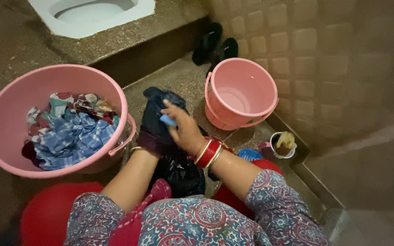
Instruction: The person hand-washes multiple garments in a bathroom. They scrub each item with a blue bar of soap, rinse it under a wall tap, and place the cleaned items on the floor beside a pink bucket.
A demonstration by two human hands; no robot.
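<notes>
- Where your two forearms meet over the floor, the dark garment (172, 155) lies bunched and wet-looking, hanging down toward your lap; take it as the landmark.
- Your left hand (149, 141) grips the garment's left side from beneath; the fingers are buried in the cloth, so I cannot tell how they are set.
- Your right hand (185, 130) presses on top of the garment, fingers curled together around a small blue bar (167, 120) held against the fabric.
- Right of the garment, near the wall, stands a small white cup (282, 146).
- Left of the garment sits a big pink tub (5, 118) holding checked and printed clothes (69, 132).
- Beyond the garment to the right stands a pink bucket (241, 93) with water in it.
- Farther behind it, a pair of black slippers (215, 45) lies against the step.
</notes>
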